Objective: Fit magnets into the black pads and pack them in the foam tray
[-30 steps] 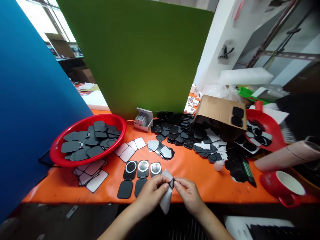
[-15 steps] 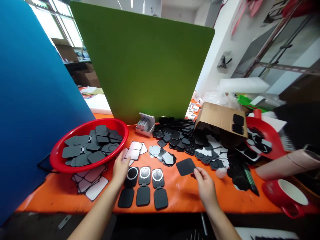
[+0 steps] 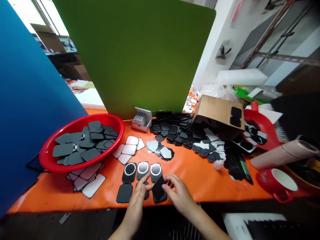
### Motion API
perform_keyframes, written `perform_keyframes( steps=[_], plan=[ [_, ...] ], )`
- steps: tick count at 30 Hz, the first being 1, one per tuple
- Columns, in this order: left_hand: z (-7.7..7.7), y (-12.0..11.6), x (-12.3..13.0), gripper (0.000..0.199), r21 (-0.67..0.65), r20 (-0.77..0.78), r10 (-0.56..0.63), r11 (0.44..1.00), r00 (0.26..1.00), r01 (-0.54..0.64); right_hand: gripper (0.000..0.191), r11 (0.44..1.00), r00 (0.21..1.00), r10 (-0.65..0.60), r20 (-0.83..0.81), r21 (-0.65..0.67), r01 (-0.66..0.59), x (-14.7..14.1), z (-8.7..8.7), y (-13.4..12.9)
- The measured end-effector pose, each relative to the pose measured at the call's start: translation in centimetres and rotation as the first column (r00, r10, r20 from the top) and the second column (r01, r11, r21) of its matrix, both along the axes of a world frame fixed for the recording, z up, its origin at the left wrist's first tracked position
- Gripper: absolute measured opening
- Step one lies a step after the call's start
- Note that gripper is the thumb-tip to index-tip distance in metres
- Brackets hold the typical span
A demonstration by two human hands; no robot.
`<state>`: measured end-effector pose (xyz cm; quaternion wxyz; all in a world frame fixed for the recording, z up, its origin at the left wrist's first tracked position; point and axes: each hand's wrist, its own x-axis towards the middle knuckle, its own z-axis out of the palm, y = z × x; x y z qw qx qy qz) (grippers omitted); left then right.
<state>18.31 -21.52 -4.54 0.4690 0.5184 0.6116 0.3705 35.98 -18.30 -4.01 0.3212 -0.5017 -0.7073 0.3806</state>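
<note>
My right hand (image 3: 181,193) pinches a thin black square piece (image 3: 158,188) by its right edge and holds it tilted above the table. My left hand (image 3: 136,201) is at the other side of it, fingers stretched out, a fingertip at or close to its left edge. Beneath and beside the hands lie three unfolded black compact cases: a left one (image 3: 129,170), a middle one (image 3: 143,169) and a right one (image 3: 156,170). Each upper half bears a white ring, two with a grid pattern inside. The hands and the piece partly cover the lower halves of the middle and right cases.
A red basin (image 3: 120,133) of dark grey cases stands left, beside pink-white cards (image 3: 129,149). Silvery pieces (image 3: 152,145), a heap of black pieces (image 3: 172,130), a cardboard box (image 3: 217,111) and a red mug (image 3: 267,183) are around. A green panel (image 3: 140,56) rises behind.
My right hand has brought the black square piece leftward over the right case. My left hand has left the pink-white cards and come down beside the piece. The view has tilted down.
</note>
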Motion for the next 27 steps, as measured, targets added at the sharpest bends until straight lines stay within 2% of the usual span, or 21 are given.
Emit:
perform_keyframes(
  steps=[3, 6, 8, 11, 13, 15, 20, 27],
  plan=[
    [-0.6, -0.2, -0.3, 0.044, 0.009, -0.041, -0.003, 1.0, 0.999, 0.003, 0.011, 0.999, 0.999, 0.044, 0.024, -0.027, -0.043, 0.6, -0.5, 0.4],
    [-1.6, -0.4, -0.2, 0.037, 0.158, -0.28, -0.019, 0.985, 0.96, 0.066, 0.013, 0.996, 0.998, -0.059, -0.036, -0.072, 0.056, 1.0, -1.7, 1.6],
    [-2.3, -0.6, 0.0, 0.036, 0.232, -0.46, -0.096, 0.947, 0.883, 0.224, 0.015, 0.983, 0.987, -0.106, -0.124, -0.16, 0.086, 0.9, -3.0, 2.8],
    [-3.2, -0.8, 0.5, 0.032, 0.226, -0.652, -0.227, 0.852, 0.723, 0.471, 0.018, 0.957, 0.968, -0.049, -0.247, -0.288, -0.025, 0.3, -5.4, 4.7],
    [-3.6, -0.7, 0.9, 0.036, 0.193, -0.726, -0.26, 0.811, 0.637, 0.552, 0.019, 0.943, 0.962, 0.0, -0.273, -0.319, -0.091, -0.3, -6.8, 5.7],
    [-3.8, -0.6, 1.2, 0.041, 0.158, -0.762, -0.277, 0.797, 0.586, 0.583, 0.02, 0.942, 0.964, 0.019, -0.264, -0.319, -0.106, -0.8, -7.8, 6.3],
    [-4.1, -0.1, 1.3, 0.036, 0.128, -0.78, -0.284, 0.8, 0.558, 0.586, 0.02, 0.947, 0.976, 0.027, -0.214, -0.307, -0.093, -1.1, -8.9, 7.0],
    [-4.8, -0.2, 1.1, 0.036, 0.123, -0.773, -0.291, 0.803, 0.564, 0.583, 0.018, 0.955, 0.987, 0.038, -0.154, -0.284, -0.081, -1.0, -8.7, 6.7]
  ],
)
